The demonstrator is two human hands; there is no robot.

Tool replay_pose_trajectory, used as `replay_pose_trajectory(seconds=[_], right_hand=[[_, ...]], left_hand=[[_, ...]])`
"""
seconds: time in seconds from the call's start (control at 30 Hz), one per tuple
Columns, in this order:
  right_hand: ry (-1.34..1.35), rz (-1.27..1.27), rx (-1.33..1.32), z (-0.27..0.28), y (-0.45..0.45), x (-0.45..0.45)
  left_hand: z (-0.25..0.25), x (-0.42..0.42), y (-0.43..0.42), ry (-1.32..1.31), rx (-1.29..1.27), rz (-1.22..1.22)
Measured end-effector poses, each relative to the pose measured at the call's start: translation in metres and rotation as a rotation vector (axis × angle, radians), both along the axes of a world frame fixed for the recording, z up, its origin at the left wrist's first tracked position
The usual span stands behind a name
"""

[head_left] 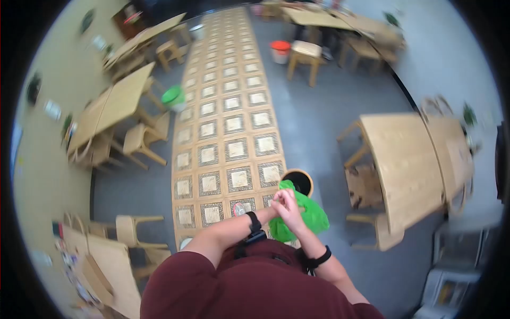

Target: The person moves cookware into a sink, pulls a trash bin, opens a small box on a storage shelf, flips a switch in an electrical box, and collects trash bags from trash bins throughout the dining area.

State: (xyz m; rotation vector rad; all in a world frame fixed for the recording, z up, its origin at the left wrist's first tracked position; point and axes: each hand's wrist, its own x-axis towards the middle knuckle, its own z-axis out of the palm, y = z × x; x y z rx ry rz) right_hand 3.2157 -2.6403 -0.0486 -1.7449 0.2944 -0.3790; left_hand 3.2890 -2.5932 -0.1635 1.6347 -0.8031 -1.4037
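Observation:
A bright green plastic bag point(313, 217) hangs below and around my hands, in front of my body. My right hand point(287, 204) is closed at the top of the bag, with its fingers bent together. The other hand, my left hand point(275, 208), is mostly hidden behind it, close by or touching; its fingers cannot be made out. Just beyond the bag, on the floor, stands a round bin point(298, 182) with a dark inside and a tan rim, partly covered by the green plastic.
A patterned tan floor strip point(234, 123) runs ahead. Wooden tables point(401, 159) and stools point(141, 141) line both sides. Further off stand a green-topped bin point(173, 97) and a red-topped bin point(280, 50). A small clear item point(239, 209) lies near my forearm.

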Motion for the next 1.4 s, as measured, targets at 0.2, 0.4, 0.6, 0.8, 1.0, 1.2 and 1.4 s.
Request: replay_pose_trajectory(seconds=[0.2, 0.4, 0.6, 0.8, 1.0, 1.2, 1.4], right_hand=[[-0.071, 0.337, 0.730, 0.043, 0.095, 0.153], [0.167, 0.127, 0.586, 0.011, 0.078, 0.315], [0.267, 0.269, 0.070, -0.047, 0.123, 0.482], [0.095, 0.247, -0.146, -0.080, 0.152, 0.679], [0.147, 0.323, -0.100, -0.099, 0.142, 0.864], [0.563, 0.359, 0.334, -0.091, 0.098, 1.036], [0.458, 0.603, -0.125, -0.108, 0.123, 1.191]], left_hand=[[-0.038, 0.148, 0.086, -0.094, -0.063, 0.087], [0.008, 0.334, 0.162, -0.379, 0.153, 0.226], [0.067, 0.465, 0.219, 0.141, -0.034, 0.847], [0.040, 0.626, 0.207, 0.229, -0.204, 0.989], [0.050, 0.799, 0.205, 0.185, -0.085, 0.994], [0.050, 0.970, 0.230, 0.046, -0.250, 0.995], [-0.049, 1.097, 0.336, 0.255, 0.100, 1.263]])
